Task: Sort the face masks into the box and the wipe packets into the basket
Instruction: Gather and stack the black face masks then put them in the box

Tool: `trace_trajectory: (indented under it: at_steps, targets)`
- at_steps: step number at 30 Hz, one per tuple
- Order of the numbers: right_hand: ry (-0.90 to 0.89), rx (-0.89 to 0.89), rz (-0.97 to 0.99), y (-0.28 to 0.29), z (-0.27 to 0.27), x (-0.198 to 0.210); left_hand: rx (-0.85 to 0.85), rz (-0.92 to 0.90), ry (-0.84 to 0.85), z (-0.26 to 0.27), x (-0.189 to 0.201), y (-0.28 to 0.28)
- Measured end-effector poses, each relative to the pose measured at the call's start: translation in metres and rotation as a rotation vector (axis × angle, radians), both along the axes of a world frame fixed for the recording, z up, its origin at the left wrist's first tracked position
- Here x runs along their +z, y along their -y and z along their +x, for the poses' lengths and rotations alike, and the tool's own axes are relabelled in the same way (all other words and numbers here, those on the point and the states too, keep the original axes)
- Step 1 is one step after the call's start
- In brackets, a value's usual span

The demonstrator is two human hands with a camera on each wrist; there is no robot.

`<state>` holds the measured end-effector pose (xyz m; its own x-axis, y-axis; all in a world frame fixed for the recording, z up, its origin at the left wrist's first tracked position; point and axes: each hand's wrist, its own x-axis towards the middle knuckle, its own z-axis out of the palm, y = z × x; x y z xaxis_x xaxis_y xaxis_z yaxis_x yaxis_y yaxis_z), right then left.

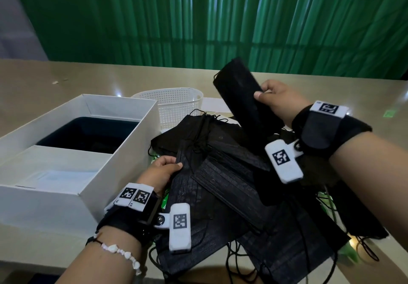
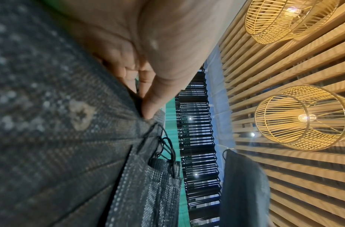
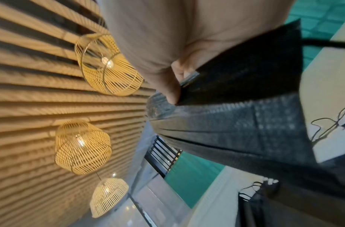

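A heap of black face masks [image 1: 231,182] covers the table in front of me. My right hand [image 1: 273,98] pinches one black mask [image 1: 240,98] and holds it tilted in the air above the heap; the right wrist view shows the thumb [image 3: 167,86] on that mask [image 3: 241,76]. My left hand [image 1: 163,169] grips the edge of a mask [image 1: 187,173] lying at the heap's left side, thumb [image 2: 154,101] on the fabric [image 2: 61,122]. The white box [image 1: 123,149] stands open to the left. The white mesh basket [image 1: 174,105] sits behind the heap. Green wipe packets [image 1: 165,197] peek from under the masks.
The tan table [image 1: 66,80] reaches back to a green curtain [image 1: 198,19]. A white sheet [image 1: 216,105] lies beside the basket. Black ear loops [image 1: 366,250] trail off the heap at the table's near right edge. Woven lamps [image 2: 303,116] hang overhead in the wrist views.
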<state>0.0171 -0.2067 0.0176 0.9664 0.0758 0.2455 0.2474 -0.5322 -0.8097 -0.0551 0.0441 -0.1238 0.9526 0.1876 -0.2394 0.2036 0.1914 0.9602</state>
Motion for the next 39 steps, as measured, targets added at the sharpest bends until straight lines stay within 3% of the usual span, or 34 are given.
trace_trajectory:
  at_steps: [5, 12, 15, 17, 19, 25, 30, 34, 39]
  targets:
    - [-0.136, 0.158, 0.319, 0.003, -0.016, 0.013, -0.034, -0.017, 0.012, -0.002, 0.001, -0.001]
    - [-0.32, 0.375, 0.159, 0.003, -0.038, -0.013, -0.05, -0.019, 0.028, -0.001, 0.0, -0.002]
    - [-0.359, 0.393, -0.139, 0.008, -0.037, -0.029, -0.041, -0.013, 0.028, -0.001, 0.001, -0.002]
    - [-0.346, 0.329, -0.426, 0.017, -0.03, -0.042, -0.033, -0.027, 0.032, -0.001, 0.002, -0.001]
    - [-0.296, 0.217, -0.535, 0.029, -0.022, -0.048, -0.028, -0.034, 0.031, -0.002, 0.002, -0.001]
    - [-0.237, -0.126, -0.37, 0.08, -0.004, -0.042, 0.011, -0.04, -0.025, -0.002, 0.008, 0.001]
    - [-0.189, -0.272, -0.371, 0.105, -0.012, -0.03, 0.033, -0.038, -0.023, -0.01, 0.016, 0.003]
    - [-0.126, -0.375, -0.224, 0.124, -0.012, -0.018, -0.026, 0.143, 0.035, -0.018, 0.023, 0.009]
    - [-0.106, -0.408, -0.073, 0.143, -0.006, -0.017, 0.031, 0.523, 0.305, -0.022, 0.061, 0.009]
